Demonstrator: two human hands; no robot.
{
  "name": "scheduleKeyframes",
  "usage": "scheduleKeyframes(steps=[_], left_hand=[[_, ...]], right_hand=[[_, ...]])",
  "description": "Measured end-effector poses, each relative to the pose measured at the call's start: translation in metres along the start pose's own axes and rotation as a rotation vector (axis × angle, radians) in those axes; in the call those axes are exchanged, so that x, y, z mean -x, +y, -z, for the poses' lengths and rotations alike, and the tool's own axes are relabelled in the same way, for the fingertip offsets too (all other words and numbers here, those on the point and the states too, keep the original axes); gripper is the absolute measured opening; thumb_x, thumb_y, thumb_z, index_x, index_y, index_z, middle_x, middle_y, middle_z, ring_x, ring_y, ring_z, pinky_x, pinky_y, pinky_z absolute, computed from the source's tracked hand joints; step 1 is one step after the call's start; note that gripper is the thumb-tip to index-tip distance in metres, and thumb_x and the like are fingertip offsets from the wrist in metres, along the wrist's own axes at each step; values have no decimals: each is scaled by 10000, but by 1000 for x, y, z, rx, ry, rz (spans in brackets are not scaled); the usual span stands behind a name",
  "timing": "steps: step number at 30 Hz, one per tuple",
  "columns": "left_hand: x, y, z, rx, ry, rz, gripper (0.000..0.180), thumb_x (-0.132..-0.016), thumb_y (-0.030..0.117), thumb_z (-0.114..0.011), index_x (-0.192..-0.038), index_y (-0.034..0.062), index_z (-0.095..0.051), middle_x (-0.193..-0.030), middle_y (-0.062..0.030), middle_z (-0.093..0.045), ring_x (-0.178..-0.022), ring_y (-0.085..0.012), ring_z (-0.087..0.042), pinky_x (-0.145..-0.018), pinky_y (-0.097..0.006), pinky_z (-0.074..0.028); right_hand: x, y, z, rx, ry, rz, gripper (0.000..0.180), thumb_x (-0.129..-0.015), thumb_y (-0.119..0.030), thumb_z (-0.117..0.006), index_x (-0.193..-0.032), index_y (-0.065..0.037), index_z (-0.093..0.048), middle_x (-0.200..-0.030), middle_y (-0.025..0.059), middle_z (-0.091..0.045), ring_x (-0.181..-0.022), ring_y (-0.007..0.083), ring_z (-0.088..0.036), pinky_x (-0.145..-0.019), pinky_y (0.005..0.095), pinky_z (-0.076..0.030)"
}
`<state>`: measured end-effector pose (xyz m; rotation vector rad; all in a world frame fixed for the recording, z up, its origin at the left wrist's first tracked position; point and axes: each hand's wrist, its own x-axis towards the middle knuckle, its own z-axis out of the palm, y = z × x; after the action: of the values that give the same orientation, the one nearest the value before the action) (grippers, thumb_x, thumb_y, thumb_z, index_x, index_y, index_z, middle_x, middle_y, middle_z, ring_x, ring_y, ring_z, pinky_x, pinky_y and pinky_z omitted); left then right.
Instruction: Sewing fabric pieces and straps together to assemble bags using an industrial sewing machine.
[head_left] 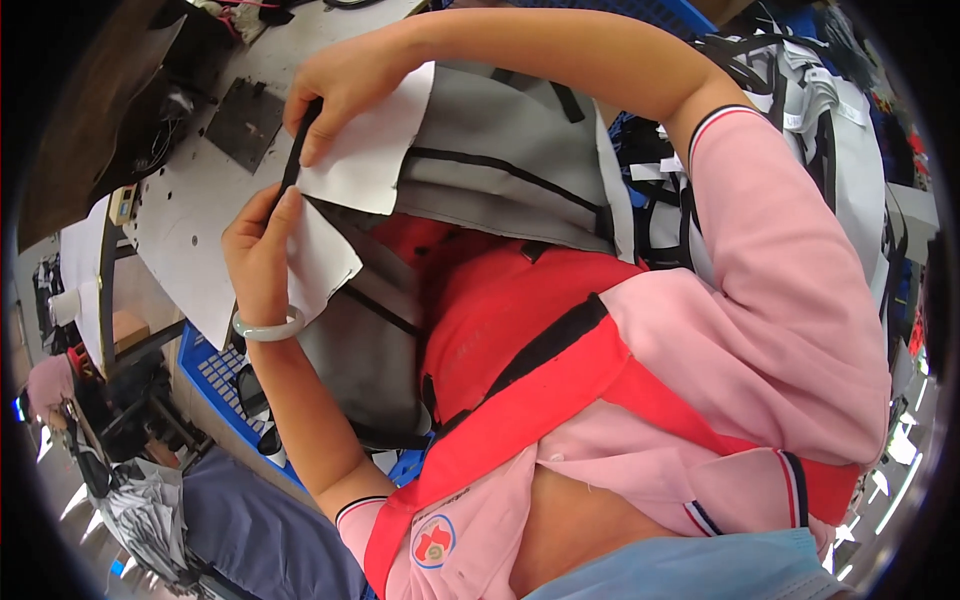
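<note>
My left hand [262, 245], with a pale bangle at the wrist, pinches the lower end of a black fabric strip [294, 160]. The upper part of that strip is gripped between the thumb and fingers of my right hand [345, 95]. Along the strip lie the edges of two white panels, an upper one [365, 160] and a lower one [325, 262]. Grey fabric [490, 125] with black bands spreads to the right of the upper panel. More grey fabric [350, 350] hangs below the lower panel, over my lap by the red apron [520, 300].
Under my hands is a pale worktable [175, 230] bearing a dark square plate [245, 122]. A dark machine [120, 130] stands at the upper left. Below the table edge is a blue basket [215, 375]. Grey-white pieces with black straps [800, 100] are piled behind my right arm.
</note>
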<state>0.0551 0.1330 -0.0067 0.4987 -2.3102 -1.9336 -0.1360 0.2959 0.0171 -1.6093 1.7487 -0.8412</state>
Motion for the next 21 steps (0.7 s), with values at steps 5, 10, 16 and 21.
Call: scheduleKeyframes(steps=[5,10,16,21], left_hand=[[-3,-12,-2,-3,30,23,263,-889,160,-684,-1062,-38,-674,-874,16,-642,-780,-50,-535,-696,-183,-417],[-2,-7,-5,5,-3,-8,257,-878,142,-687,-1061,-37,-677,-868,5,-650,-747,-55,-554,-663,-189,-431],[-5,9,5,-79,-17,-30,251,-875,183,-688,-1020,-21,-691,-840,8,-646,-748,-56,-545,-669,-192,-421],[-11,28,10,3,11,-28,255,-885,189,-676,-1036,-17,-679,-861,7,-648,-771,-58,-556,-695,-190,-424]], right_hand=[[-3,16,-3,-25,-6,-37,338,-858,-382,-666,-888,-45,-677,-711,33,-598,-676,132,-519,-633,311,-426],[-2,10,-4,5,-102,-35,405,-823,-409,-696,-933,-19,-680,-750,58,-640,-713,141,-573,-677,315,-466],[-3,-8,7,-36,-74,-93,345,-806,-340,-687,-918,-14,-691,-712,46,-633,-642,117,-580,-593,286,-464],[-10,-13,23,-130,18,-121,392,-781,-339,-699,-937,20,-688,-745,48,-650,-667,118,-603,-599,270,-480]])
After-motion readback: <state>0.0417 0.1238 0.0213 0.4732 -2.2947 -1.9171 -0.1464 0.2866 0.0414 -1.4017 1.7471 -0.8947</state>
